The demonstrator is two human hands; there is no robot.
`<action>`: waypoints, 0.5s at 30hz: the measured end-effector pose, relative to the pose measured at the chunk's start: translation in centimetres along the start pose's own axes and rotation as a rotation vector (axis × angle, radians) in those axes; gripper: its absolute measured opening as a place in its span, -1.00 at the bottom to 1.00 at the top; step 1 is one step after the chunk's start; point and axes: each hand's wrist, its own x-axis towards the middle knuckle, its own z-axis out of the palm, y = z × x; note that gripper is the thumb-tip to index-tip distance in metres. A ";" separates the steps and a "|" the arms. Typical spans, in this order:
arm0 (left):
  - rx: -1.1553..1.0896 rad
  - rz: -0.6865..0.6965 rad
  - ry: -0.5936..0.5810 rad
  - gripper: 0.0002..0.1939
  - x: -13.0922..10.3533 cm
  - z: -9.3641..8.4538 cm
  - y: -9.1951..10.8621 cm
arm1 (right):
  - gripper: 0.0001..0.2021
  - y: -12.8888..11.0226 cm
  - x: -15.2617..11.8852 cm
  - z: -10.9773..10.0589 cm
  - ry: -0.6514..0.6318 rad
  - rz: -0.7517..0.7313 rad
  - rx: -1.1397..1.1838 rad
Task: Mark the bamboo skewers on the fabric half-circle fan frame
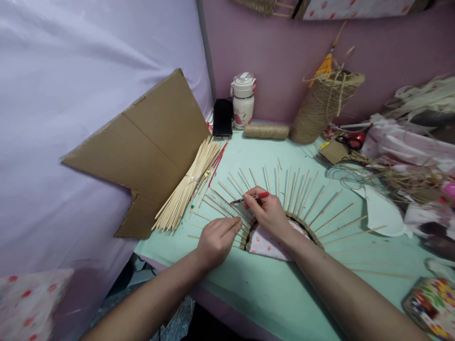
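Note:
A half-round piece [270, 242] with white, red-dotted cloth and a twine-wrapped curved edge lies on the table, thin wooden sticks [330, 217] fanning out from it. My right hand [265, 208] is above its left part, fingers closed around a red pen [261, 195] whose tip points left. Under the pen, a clear strip with dark marks, seemingly a ruler [224, 202], lies along the left sticks. My left hand [219, 239] is closed in a pinch at the strip's lower end, among the left sticks; its fingertips partly hide what they grip.
A tied stick bundle [190, 184] rests beside a leaning cardboard sheet [142, 151]. Behind stand a phone [222, 117], a white bottle [243, 102], a twine roll [266, 131] and a big twine cone [320, 109]. Scraps and cloth [387, 147] crowd the right; a flowered container [432, 303] stands near.

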 end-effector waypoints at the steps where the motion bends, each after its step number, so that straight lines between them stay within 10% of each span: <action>1: 0.002 0.000 -0.003 -0.79 0.0 0.0 0.0 | -0.72 0.0 0.0 0.0 -0.001 0.000 0.000; 15: -0.010 -0.005 0.004 -0.80 0.1 0.0 0.0 | -0.72 -0.1 0.0 0.0 0.006 0.014 0.005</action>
